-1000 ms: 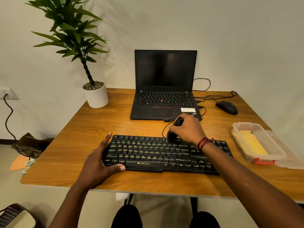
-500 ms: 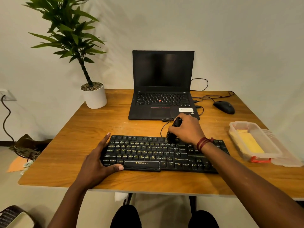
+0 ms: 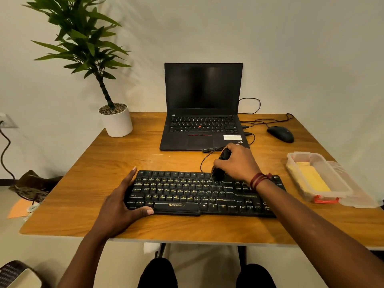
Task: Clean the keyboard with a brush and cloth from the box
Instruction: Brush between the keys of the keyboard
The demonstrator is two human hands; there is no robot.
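A black keyboard (image 3: 187, 192) lies near the front edge of the wooden table (image 3: 104, 163). My left hand (image 3: 118, 206) holds its left end, fingers straight along the side and thumb on the front edge. My right hand (image 3: 239, 163) grips a black brush (image 3: 220, 167), bristles down on the top key rows right of centre. A clear plastic box (image 3: 320, 177) at the right holds a yellow cloth (image 3: 309, 179).
A black laptop (image 3: 202, 109) stands open behind the keyboard, cables running right to a black mouse (image 3: 280, 134). A potted plant (image 3: 116, 121) sits at the back left. The box's lid (image 3: 357, 196) lies beside the box.
The brush has stayed on the top key rows right of centre, with little visible shift. My left hand keeps its hold on the keyboard's left end.
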